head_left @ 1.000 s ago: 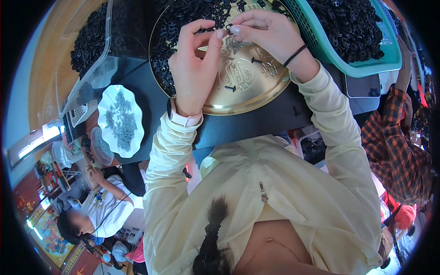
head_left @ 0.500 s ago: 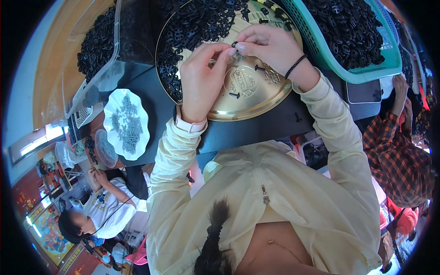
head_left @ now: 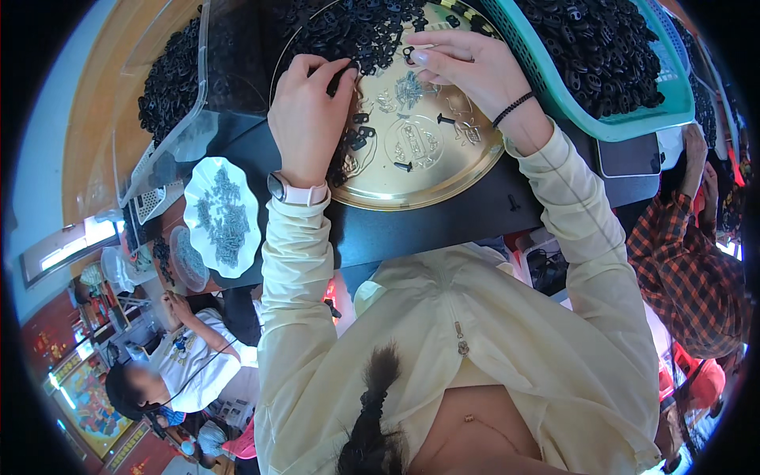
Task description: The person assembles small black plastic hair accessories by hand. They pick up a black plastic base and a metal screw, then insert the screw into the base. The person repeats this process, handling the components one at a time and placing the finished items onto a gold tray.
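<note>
My right hand (head_left: 479, 71) is above the far right part of a round gold tray (head_left: 455, 170), pinching a small black plastic piece with holes (head_left: 408, 55) between thumb and fingers. At the tray's left side, my left hand (head_left: 309, 119) has its fingers curled, thumb and forefinger close together by the heap of black plastic pieces (head_left: 380, 24). Whatever lies between those fingertips is too small to make out. A little cluster of silvery bits (head_left: 408, 89) rests near the tray's middle. Two black T-shaped pieces, one upper (head_left: 446, 119) and one lower (head_left: 404, 166), lie apart.
To the left stands a white scalloped dish (head_left: 192, 237) of small grey pieces. A clear bin (head_left: 202, 71) with black parts is behind it. On the right are a teal basket (head_left: 606, 127) full of black parts and a dark flat device (head_left: 629, 157). Other people sit at both sides.
My hands have drawn apart. The left moved left to the black pieces; the right shifted slightly right and away, keeping a small black piece in its fingers.
</note>
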The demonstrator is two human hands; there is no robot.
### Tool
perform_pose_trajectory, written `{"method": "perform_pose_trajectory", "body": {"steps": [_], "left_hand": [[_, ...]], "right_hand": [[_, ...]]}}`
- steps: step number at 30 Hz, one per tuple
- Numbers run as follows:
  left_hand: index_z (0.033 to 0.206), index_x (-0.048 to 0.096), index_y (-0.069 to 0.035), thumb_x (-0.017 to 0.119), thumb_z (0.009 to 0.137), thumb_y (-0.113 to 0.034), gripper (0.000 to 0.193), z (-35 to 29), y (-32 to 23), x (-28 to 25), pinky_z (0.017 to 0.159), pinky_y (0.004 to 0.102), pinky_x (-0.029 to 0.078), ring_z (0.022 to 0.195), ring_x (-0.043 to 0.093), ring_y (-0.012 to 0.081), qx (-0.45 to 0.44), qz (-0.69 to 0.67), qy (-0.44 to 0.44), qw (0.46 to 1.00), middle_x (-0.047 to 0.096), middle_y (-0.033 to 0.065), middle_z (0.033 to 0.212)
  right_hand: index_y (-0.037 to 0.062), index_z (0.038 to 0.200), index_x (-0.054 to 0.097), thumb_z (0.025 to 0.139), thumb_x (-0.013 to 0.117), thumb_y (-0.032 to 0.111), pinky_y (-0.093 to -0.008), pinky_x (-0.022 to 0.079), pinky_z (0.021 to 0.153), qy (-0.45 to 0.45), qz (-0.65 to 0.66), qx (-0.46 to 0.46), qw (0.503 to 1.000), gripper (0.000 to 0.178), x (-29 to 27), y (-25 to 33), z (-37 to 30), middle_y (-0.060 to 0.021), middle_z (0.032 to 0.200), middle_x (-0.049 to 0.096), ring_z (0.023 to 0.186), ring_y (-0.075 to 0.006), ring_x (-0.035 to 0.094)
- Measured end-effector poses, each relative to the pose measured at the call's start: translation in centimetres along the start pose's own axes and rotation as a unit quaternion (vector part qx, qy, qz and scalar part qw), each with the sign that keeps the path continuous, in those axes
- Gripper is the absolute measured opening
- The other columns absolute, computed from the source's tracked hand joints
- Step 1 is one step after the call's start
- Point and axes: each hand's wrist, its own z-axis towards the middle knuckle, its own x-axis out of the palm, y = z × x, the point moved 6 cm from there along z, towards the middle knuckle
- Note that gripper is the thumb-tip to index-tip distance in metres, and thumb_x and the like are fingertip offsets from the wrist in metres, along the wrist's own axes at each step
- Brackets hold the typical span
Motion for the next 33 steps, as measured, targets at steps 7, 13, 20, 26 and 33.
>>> {"method": "perform_pose_trajectory", "body": {"steps": [7,13,20,26,33], "left_hand": [[0.106,0.063,-0.004,0.064,0.087,-0.019,0.025,-0.8,-0.3,1.1,0.061,0.0190,0.044,0.069,0.059,0.0070,-0.233,-0.511,0.090,0.822,0.068,0.0051,0.095],[0.112,0.057,-0.002,0.063,0.087,-0.014,0.028,-1.4,-1.5,1.3,0.063,0.0194,0.048,0.077,0.063,0.0097,-0.241,-0.572,0.128,0.774,0.067,0.0076,0.098],[0.112,0.057,-0.002,0.064,0.086,-0.010,0.028,-1.5,-1.3,1.6,0.064,0.0199,0.051,0.086,0.064,0.0129,-0.234,-0.578,0.118,0.773,0.064,0.0074,0.102],[0.113,0.061,-0.004,0.062,0.087,-0.010,0.027,-1.5,-1.2,1.4,0.063,0.0204,0.052,0.087,0.064,0.0127,-0.219,-0.579,0.108,0.778,0.064,0.0063,0.101],[0.116,0.062,-0.006,0.059,0.089,-0.011,0.028,-1.5,-1.5,1.2,0.063,0.0203,0.052,0.086,0.063,0.0108,-0.204,-0.578,0.102,0.783,0.065,0.0055,0.101]], "right_hand": [[0.0014,0.107,0.065,0.085,0.065,0.017,-0.0191,0.051,0.067,-0.003,0.063,0.001,0.998,0.027,0.2,-0.5,0.0,-0.0067,0.091,0.069,0.074,-0.0104,0.065],[0.0003,0.110,0.063,0.088,0.062,0.015,-0.0213,0.051,0.079,0.030,0.036,0.027,0.999,0.027,0.6,-0.2,-0.3,-0.0072,0.097,0.067,0.086,-0.0129,0.065],[0.0001,0.104,0.066,0.085,0.065,0.015,-0.0186,0.049,0.067,-0.006,0.069,-0.013,0.998,0.024,0.5,0.1,-0.3,-0.0048,0.082,0.068,0.073,-0.0083,0.062],[-0.0002,0.104,0.065,0.085,0.065,0.013,-0.0189,0.048,0.066,-0.019,0.042,-0.011,0.999,0.024,0.5,0.6,-0.5,-0.0053,0.083,0.067,0.074,-0.0083,0.062],[0.0009,0.103,0.066,0.084,0.065,0.014,-0.0193,0.049,0.065,-0.012,0.004,-0.024,1.000,0.023,0.7,0.5,-0.6,-0.0054,0.084,0.068,0.073,-0.0090,0.063]]}}
